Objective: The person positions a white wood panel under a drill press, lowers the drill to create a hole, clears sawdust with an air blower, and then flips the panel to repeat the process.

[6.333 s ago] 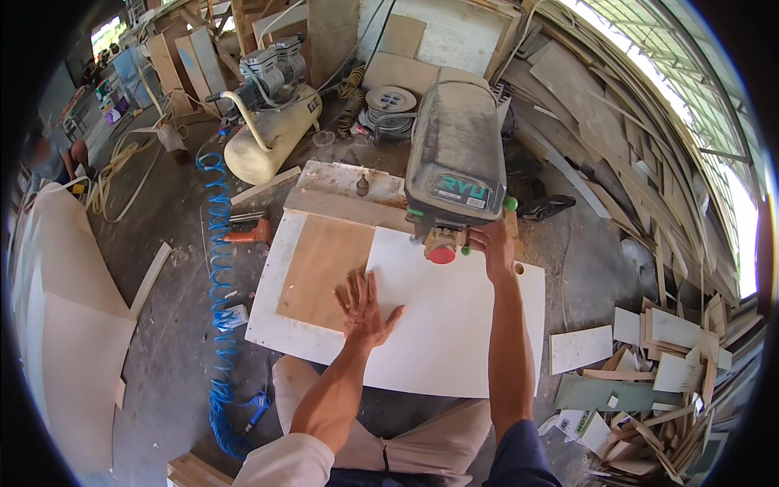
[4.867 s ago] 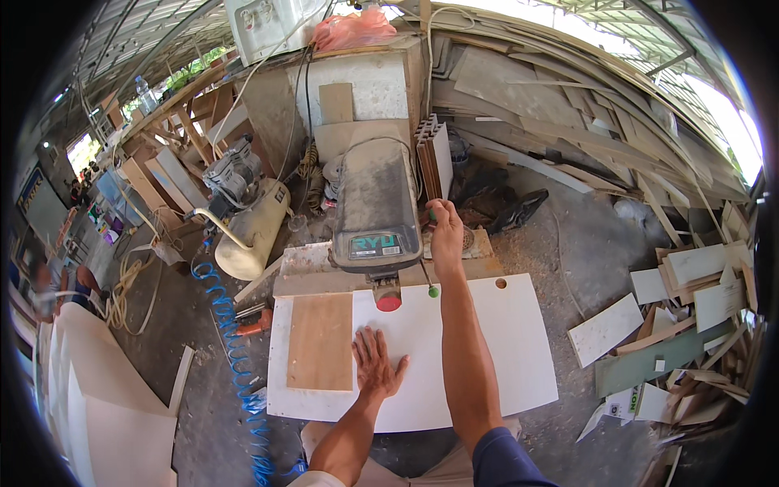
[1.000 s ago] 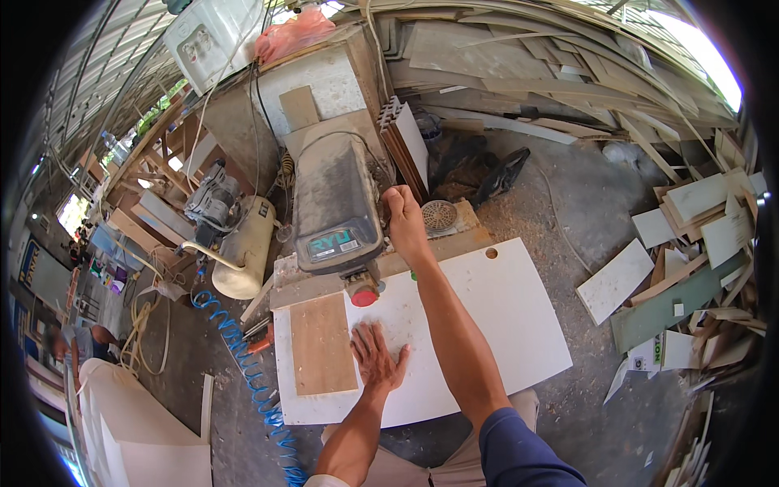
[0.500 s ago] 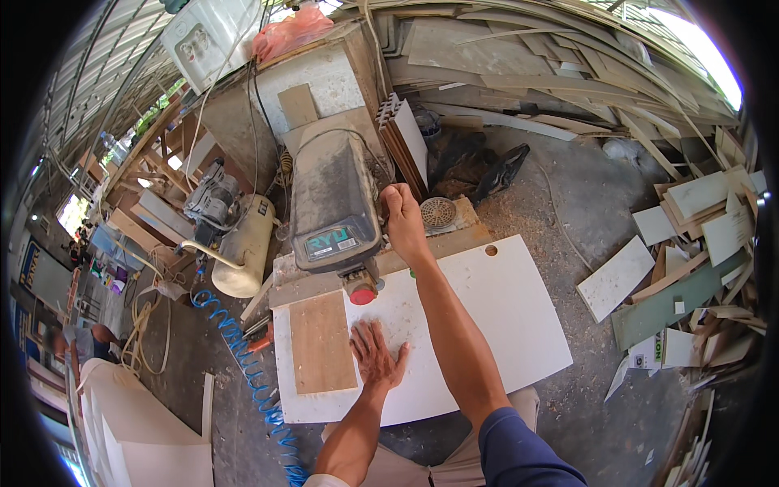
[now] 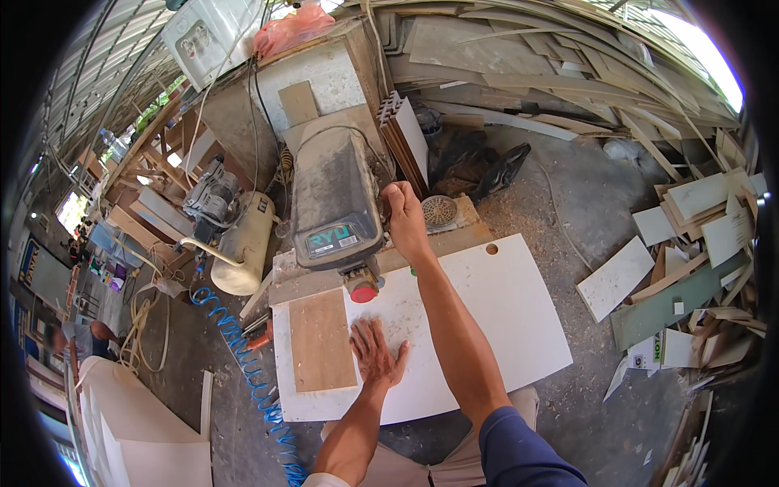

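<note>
A dusty dark drill press [image 5: 334, 191] with a red round cap [image 5: 363, 293] at its front stands over a white board [image 5: 495, 325]. My left hand [image 5: 376, 357] lies flat on the board, fingers spread, just below the cap. At the right side of the machine head, my right hand [image 5: 405, 213] is closed around the drill press handle, which the fingers mostly hide. A brown wooden piece [image 5: 323, 345] rests on the board's left part. Near the far right edge of the board there is a round hole [image 5: 492, 249]. Shavings lie beside my left fingers.
A cream compressor tank [image 5: 246, 247] and a coiled blue air hose [image 5: 256, 377] are at the left. Beyond the board sit a round grate [image 5: 439, 212] and a black plastic bag [image 5: 505, 169]. Board offcuts [image 5: 690, 243] pile up at the right. A person [image 5: 91, 339] is at far left.
</note>
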`<state>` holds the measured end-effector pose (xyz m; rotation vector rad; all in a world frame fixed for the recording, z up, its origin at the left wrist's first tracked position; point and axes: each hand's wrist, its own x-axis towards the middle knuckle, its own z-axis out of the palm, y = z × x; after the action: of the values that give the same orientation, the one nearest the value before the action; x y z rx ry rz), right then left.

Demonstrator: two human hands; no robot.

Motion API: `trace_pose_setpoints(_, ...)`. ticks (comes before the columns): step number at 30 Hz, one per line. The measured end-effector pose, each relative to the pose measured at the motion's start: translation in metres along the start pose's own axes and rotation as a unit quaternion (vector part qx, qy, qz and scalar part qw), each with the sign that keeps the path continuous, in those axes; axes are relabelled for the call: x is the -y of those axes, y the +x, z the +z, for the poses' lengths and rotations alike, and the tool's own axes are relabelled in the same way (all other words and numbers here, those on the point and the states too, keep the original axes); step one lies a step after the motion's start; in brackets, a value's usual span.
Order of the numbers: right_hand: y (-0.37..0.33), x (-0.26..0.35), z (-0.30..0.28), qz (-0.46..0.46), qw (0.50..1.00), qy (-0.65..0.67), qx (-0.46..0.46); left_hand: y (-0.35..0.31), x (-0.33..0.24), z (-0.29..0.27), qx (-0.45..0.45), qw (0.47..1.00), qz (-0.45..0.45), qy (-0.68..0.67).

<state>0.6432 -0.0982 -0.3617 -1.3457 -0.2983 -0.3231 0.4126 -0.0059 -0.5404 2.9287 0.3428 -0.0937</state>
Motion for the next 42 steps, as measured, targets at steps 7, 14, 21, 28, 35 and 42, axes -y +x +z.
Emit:
trace_pose_setpoints(7, -0.0013, 0.0022, 0.0001, 0.011, 1.0, 0.008, 0.005, 0.0003, 0.001, 0.0003, 0.002, 1.0, -0.002, 0.001)
trace_pose_setpoints(14, -0.0006, 0.0001, 0.0003, 0.003, 1.0, 0.013, -0.001, 0.0001, 0.0005, 0.0003, 0.001, 1.0, -0.002, -0.002)
trace_pose_setpoints(21, -0.0014, -0.0015, 0.0003, 0.002, 1.0, 0.025, 0.002, -0.0001, -0.0014, -0.0038, 0.006, 1.0, -0.004, 0.001)
trace_pose_setpoints(28, -0.0015, -0.0022, 0.002, -0.004, 1.0, 0.014, 0.0, -0.0003, 0.0017, -0.0006, 0.0, 1.0, -0.002, 0.002)
trace_pose_setpoints(35, -0.0003, -0.006, 0.0013, -0.007, 1.0, 0.024, -0.004, 0.0005, -0.0008, -0.0012, 0.002, 1.0, -0.001, -0.003)
trace_pose_setpoints(42, -0.0022, 0.0001, 0.0006, 0.005, 1.0, 0.021, 0.0, -0.0001, 0.003, 0.0028, -0.009, 1.0, 0.004, -0.002)
